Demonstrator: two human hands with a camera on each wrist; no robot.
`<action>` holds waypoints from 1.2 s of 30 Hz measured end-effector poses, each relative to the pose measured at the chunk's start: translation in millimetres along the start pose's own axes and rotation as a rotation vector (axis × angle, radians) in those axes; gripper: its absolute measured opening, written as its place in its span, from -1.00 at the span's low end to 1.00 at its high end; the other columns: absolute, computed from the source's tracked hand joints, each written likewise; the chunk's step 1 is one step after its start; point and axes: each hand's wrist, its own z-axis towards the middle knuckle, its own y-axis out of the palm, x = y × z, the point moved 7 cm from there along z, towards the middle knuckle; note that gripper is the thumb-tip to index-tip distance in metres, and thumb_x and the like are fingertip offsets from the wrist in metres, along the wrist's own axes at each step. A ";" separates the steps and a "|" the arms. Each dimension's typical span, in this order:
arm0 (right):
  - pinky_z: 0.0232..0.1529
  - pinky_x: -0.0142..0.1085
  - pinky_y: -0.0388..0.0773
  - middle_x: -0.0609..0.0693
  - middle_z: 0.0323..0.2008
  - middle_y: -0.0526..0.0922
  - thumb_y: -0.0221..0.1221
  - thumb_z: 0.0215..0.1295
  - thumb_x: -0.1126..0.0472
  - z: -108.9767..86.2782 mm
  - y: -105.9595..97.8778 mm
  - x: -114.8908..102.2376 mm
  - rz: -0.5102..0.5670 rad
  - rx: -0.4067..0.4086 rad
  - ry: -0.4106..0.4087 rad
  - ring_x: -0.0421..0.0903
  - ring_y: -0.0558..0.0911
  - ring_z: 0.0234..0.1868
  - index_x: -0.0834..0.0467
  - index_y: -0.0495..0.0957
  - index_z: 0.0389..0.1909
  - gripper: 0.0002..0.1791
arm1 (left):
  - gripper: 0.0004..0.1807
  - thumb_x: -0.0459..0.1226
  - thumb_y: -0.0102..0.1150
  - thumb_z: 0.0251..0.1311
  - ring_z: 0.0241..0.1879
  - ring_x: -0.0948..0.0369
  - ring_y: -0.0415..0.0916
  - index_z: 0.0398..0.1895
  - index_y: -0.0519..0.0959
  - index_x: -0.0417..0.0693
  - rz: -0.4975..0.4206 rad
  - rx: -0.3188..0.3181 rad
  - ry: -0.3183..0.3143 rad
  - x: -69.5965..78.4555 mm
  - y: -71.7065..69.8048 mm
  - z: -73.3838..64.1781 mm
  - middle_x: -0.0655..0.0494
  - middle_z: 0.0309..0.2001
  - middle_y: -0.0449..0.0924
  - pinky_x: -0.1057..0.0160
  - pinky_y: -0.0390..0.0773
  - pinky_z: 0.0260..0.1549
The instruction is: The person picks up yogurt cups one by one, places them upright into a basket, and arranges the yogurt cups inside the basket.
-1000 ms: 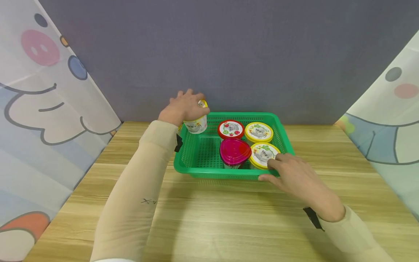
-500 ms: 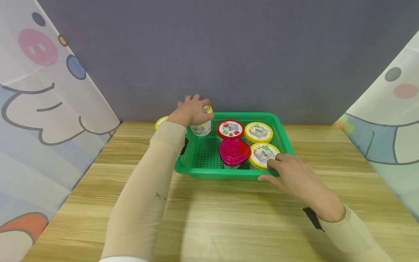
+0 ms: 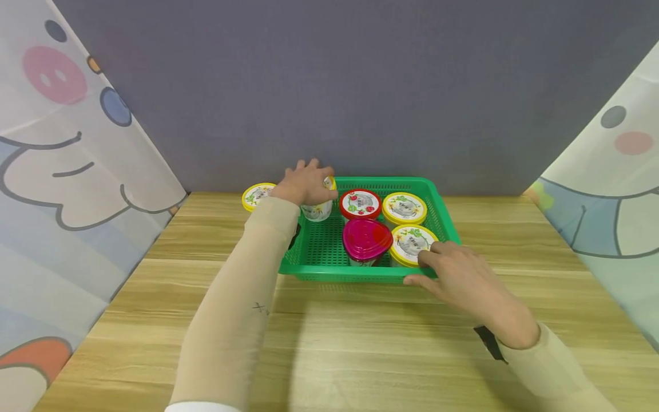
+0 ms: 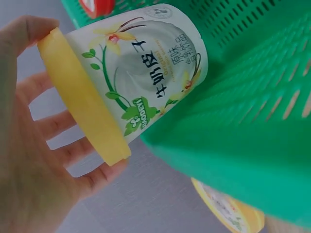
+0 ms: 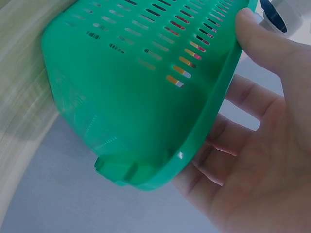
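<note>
My left hand (image 3: pixel 305 186) grips a white yellow-lidded cup (image 4: pixel 141 68) by its lid, fingers and thumb spread around the edge. In the head view the cup is low inside the back left of the green plastic basket (image 3: pixel 340 270); whether its base touches the floor is hidden. My right hand (image 3: pixel 465 286) holds the basket's rim at the front right corner, thumb outside and fingers over the edge. Inside the basket stand a red-lidded cup (image 3: pixel 360 203), a magenta-lidded cup (image 3: pixel 367 239), a back yellow-lidded cup (image 3: pixel 404 208) and a front yellow-lidded cup (image 3: pixel 413 244).
Another yellow-lidded cup (image 3: pixel 257 195) stands outside the basket, to its left and partly behind my left arm. The basket sits on a wooden table (image 3: pixel 360 343) against a grey back panel (image 3: pixel 391 91). Printed cartoon curtains (image 3: pixel 62 154) flank both sides.
My left hand has moved right and down with the yellow-lidded cup, lowering it into the basket. The cup outside on the left has come into view. My right hand stays on the rim.
</note>
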 end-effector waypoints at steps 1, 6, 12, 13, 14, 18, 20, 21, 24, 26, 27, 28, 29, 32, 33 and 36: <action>-0.44 -0.13 0.39 -0.12 -0.49 0.39 0.43 0.15 -0.19 0.1 0.1 0.1 0.002 0.000 0.000 -0.09 0.42 -0.42 -0.01 0.51 -0.45 -0.61 | -0.31 0.15 -0.01 0.36 0.39 -0.18 0.07 0.51 0.29 0.21 0.001 -0.007 0.000 0.3 1.9 0.3 -0.11 0.48 0.12 -0.36 0.16 0.27; -0.44 -0.15 0.38 -0.13 -0.49 0.38 0.41 0.15 -0.22 0.4 0.9 0.1 0.003 -0.004 -0.005 -0.10 0.41 -0.43 -0.02 0.51 -0.46 -0.59 | -0.30 0.12 0.02 0.33 0.37 -0.14 0.08 0.52 0.28 0.22 -0.012 -0.050 -0.012 0.0 11.3 -0.1 -0.09 0.47 0.13 -0.33 0.19 0.27; -0.42 -0.13 0.40 -0.12 -0.48 0.39 0.43 0.14 -0.19 1.3 1.8 0.9 0.006 -0.011 -0.001 -0.09 0.42 -0.42 -0.01 0.53 -0.43 -0.61 | -0.32 0.11 0.05 0.32 0.39 -0.15 0.08 0.50 0.32 0.24 -0.012 -0.074 -0.024 0.9 18.8 2.0 -0.08 0.45 0.15 -0.31 0.20 0.26; -0.42 -0.13 0.40 -0.12 -0.48 0.39 0.43 0.14 -0.19 1.2 1.6 0.9 0.006 -0.011 0.000 -0.08 0.42 -0.42 -0.01 0.53 -0.43 -0.61 | -0.33 0.10 0.06 0.32 0.41 -0.15 0.06 0.50 0.32 0.25 -0.015 -0.078 -0.026 1.3 19.9 2.4 -0.08 0.46 0.14 -0.31 0.20 0.27; -0.42 -0.13 0.40 -0.12 -0.49 0.39 0.43 0.14 -0.18 1.2 1.4 0.8 0.005 -0.009 -0.001 -0.08 0.42 -0.42 0.00 0.54 -0.43 -0.61 | -0.33 0.10 0.06 0.32 0.42 -0.16 0.05 0.50 0.32 0.25 -0.020 -0.084 -0.028 1.8 21.1 2.7 -0.08 0.47 0.13 -0.31 0.20 0.27; -0.44 -0.15 0.38 -0.12 -0.50 0.38 0.44 0.13 -0.18 1.1 0.7 0.3 0.002 -0.002 -0.008 -0.09 0.41 -0.44 0.00 0.52 -0.45 -0.60 | -0.35 0.08 0.08 0.32 0.42 -0.16 0.03 0.47 0.34 0.27 -0.035 -0.113 -0.036 3.6 25.5 3.2 -0.08 0.48 0.11 -0.29 0.21 0.27; -0.45 -0.16 0.37 -0.12 -0.51 0.37 0.44 0.13 -0.18 1.1 0.7 0.0 0.001 0.001 -0.011 -0.10 0.40 -0.45 -0.01 0.51 -0.47 -0.60 | -0.37 0.08 0.09 0.32 0.41 -0.16 0.03 0.46 0.34 0.28 -0.037 -0.126 -0.044 4.0 27.1 2.8 -0.08 0.48 0.10 -0.27 0.22 0.26; -0.46 -0.17 0.36 -0.13 -0.51 0.37 0.44 0.12 -0.18 1.2 0.8 0.0 0.001 0.001 -0.012 -0.10 0.40 -0.45 -0.01 0.50 -0.47 -0.60 | -0.37 0.08 0.09 0.32 0.41 -0.16 0.03 0.46 0.35 0.28 -0.034 -0.131 -0.046 4.3 27.7 2.7 -0.08 0.48 0.10 -0.27 0.21 0.26; -0.47 -0.17 0.36 -0.13 -0.51 0.37 0.44 0.12 -0.18 1.4 1.1 -0.4 0.001 0.004 -0.014 -0.10 0.40 -0.45 -0.02 0.49 -0.48 -0.59 | -0.37 0.08 0.11 0.32 0.43 -0.16 0.02 0.46 0.34 0.28 -0.034 -0.148 -0.053 5.3 29.9 2.2 -0.09 0.50 0.07 -0.27 0.21 0.28; -0.47 -0.17 0.36 -0.13 -0.51 0.37 0.44 0.12 -0.18 1.5 1.1 -0.4 -0.001 0.005 -0.014 -0.09 0.41 -0.45 -0.01 0.49 -0.48 -0.60 | -0.37 0.07 0.11 0.33 0.44 -0.16 0.02 0.47 0.34 0.27 -0.036 -0.159 -0.054 6.3 31.6 2.1 -0.09 0.52 0.05 -0.26 0.23 0.28; -0.46 -0.17 0.37 -0.12 -0.51 0.37 0.44 0.12 -0.19 1.7 1.2 -0.5 -0.003 0.005 -0.015 -0.09 0.41 -0.45 -0.01 0.50 -0.48 -0.59 | -0.36 0.07 0.11 0.33 0.45 -0.16 0.01 0.47 0.33 0.27 -0.038 -0.165 -0.055 6.7 32.4 2.1 -0.10 0.53 0.04 -0.26 0.23 0.29; -0.46 -0.17 0.37 -0.12 -0.50 0.37 0.44 0.12 -0.19 1.8 1.1 -0.6 -0.004 0.005 -0.016 -0.09 0.41 -0.45 -0.01 0.50 -0.48 -0.59 | -0.36 0.07 0.11 0.33 0.45 -0.15 0.01 0.47 0.33 0.27 -0.039 -0.169 -0.055 7.2 33.1 1.9 -0.10 0.54 0.03 -0.25 0.23 0.29; -0.46 -0.17 0.37 -0.12 -0.50 0.38 0.44 0.12 -0.19 1.9 1.1 -0.6 -0.006 0.004 -0.016 -0.09 0.41 -0.45 -0.01 0.50 -0.47 -0.59 | -0.36 0.07 0.11 0.34 0.45 -0.15 0.01 0.48 0.32 0.27 -0.042 -0.173 -0.057 7.4 33.7 1.8 -0.10 0.54 0.02 -0.25 0.23 0.30; -0.46 -0.17 0.37 -0.12 -0.50 0.38 0.44 0.13 -0.18 2.0 1.0 -0.5 -0.003 0.003 -0.014 -0.09 0.40 -0.45 0.00 0.51 -0.47 -0.60 | -0.35 0.08 0.10 0.34 0.46 -0.14 -0.02 0.49 0.31 0.29 -0.055 -0.181 -0.067 8.1 35.0 1.1 -0.08 0.56 -0.02 -0.25 0.25 0.29; -0.46 -0.17 0.36 -0.12 -0.50 0.38 0.44 0.13 -0.19 2.0 1.0 -0.4 -0.002 0.003 -0.013 -0.09 0.40 -0.45 0.00 0.50 -0.47 -0.59 | -0.34 0.08 0.10 0.34 0.47 -0.14 -0.02 0.50 0.31 0.29 -0.061 -0.182 -0.070 8.4 35.3 0.8 -0.08 0.57 -0.03 -0.25 0.26 0.29; -0.46 -0.17 0.37 -0.12 -0.50 0.38 0.44 0.13 -0.18 1.7 0.8 -0.3 0.001 0.004 -0.012 -0.09 0.41 -0.44 -0.01 0.50 -0.48 -0.60 | -0.34 0.09 0.10 0.34 0.47 -0.14 -0.04 0.50 0.30 0.31 -0.077 -0.186 -0.079 8.5 36.1 -0.1 -0.06 0.57 -0.04 -0.25 0.27 0.28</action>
